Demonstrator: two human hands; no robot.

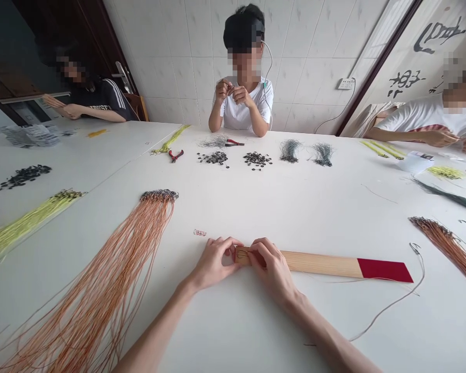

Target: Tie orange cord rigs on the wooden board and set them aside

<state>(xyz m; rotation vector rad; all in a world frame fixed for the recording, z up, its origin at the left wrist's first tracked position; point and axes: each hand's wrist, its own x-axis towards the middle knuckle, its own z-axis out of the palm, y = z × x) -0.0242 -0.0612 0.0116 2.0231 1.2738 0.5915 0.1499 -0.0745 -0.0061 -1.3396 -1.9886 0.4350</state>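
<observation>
A flat wooden strip [322, 263] with a red end lies crosswise on the table in front of me. The fingers of my left hand [216, 263] grip its left end. On that end lies a dark curved fishhook [241, 254], partly covered by fingers. My right hand [272, 267] is closed over the strip just beside, its fingertips pinching at the hook. A thin pale line [357, 280] runs along the strip's lower edge. Right of the strip, another hook [414, 248] lies on the table with a brown cord [402, 300] attached.
Bundles of orange cords with hooks [140, 243] and yellow cords [31, 220] lie to the left. Another orange bundle [446, 243] is at right. Piles of small black parts [213, 158], pliers [176, 155] and wire bundles [290, 150] lie farther back. Three people sit around the table.
</observation>
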